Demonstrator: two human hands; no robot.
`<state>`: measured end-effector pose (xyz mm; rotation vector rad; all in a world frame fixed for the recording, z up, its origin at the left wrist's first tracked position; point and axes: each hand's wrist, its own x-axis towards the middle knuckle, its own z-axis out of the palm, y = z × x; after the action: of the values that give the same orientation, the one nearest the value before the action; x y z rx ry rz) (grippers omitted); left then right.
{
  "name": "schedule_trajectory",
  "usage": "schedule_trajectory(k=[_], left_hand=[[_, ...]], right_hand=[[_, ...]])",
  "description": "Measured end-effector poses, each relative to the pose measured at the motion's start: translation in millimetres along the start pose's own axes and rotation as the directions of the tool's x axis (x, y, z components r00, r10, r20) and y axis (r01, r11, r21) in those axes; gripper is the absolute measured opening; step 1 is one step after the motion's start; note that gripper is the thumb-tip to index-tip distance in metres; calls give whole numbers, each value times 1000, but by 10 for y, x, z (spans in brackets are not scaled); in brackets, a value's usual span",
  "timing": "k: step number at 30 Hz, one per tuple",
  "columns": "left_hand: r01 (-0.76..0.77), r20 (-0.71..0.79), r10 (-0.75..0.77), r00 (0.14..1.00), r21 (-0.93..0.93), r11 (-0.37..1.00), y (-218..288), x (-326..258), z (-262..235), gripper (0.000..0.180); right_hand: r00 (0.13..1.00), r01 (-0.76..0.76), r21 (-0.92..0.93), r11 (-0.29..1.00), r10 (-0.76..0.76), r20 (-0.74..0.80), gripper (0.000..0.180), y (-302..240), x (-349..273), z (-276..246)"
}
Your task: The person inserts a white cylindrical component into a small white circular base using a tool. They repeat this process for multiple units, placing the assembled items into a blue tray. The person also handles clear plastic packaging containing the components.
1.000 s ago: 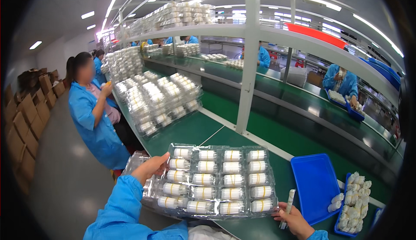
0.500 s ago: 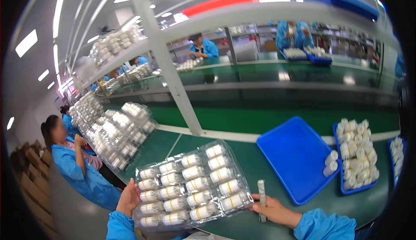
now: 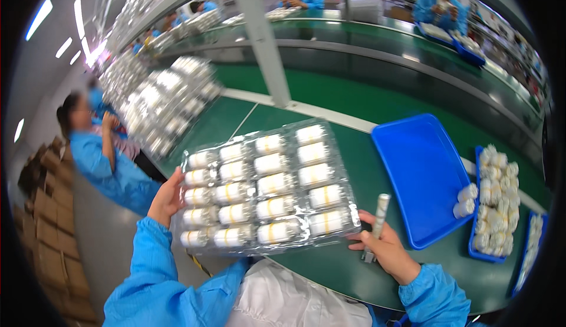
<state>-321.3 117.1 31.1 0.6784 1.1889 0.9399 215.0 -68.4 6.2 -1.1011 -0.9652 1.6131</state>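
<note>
A clear plastic blister tray [image 3: 250,200], filled with rows of white cylinders with yellow bands, is held up in front of me, tilted. My left hand [image 3: 168,198] is closed on its left edge, thumb along the rim. Beside the tray's lower right corner, my right hand [image 3: 383,245] pinches a slim whitish stick [image 3: 381,215] that stands nearly upright, its lower end greyish. The right fingertips reach close to that corner; whether they touch it I cannot tell. Right of this hand lies a blue tray [image 3: 413,176] with a few white cylinders [image 3: 464,200] at its right side.
Blue bins [image 3: 501,259] of white cylinders stand at the right of the green table [image 3: 330,274]. Stacked filled blister trays [image 3: 168,100] sit far left, near a co-worker in blue [image 3: 109,162]. A white post [image 3: 262,50] rises at the table's back edge. Cartons [image 3: 53,232] line the floor.
My view has tipped downward, so the table and trays appear higher. The stick in my right hand now leans slightly more to the right. Both hands keep their holds.
</note>
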Motion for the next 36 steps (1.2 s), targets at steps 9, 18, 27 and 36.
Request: schedule_trajectory(k=[9, 18, 27, 36], left_hand=[[-175, 40, 177, 983, -53, 983, -255, -173, -13, 42], [-368, -298, 303, 905, -193, 909, -287, -95, -387, 28], [-482, -358, 411, 839, -135, 866, -361, -84, -532, 34], [-468, -270, 478, 836, 105, 877, -297, -408, -390, 37]], right_hand=[[994, 3, 188, 982, 19, -112, 48, -172, 293, 233], [994, 66, 140, 988, -53, -93, 45, -300, 1110, 634], [976, 155, -20, 988, -156, -155, 41, -340, 2053, 776], [976, 164, -89, 982, -175, -132, 57, -711, 2053, 921]])
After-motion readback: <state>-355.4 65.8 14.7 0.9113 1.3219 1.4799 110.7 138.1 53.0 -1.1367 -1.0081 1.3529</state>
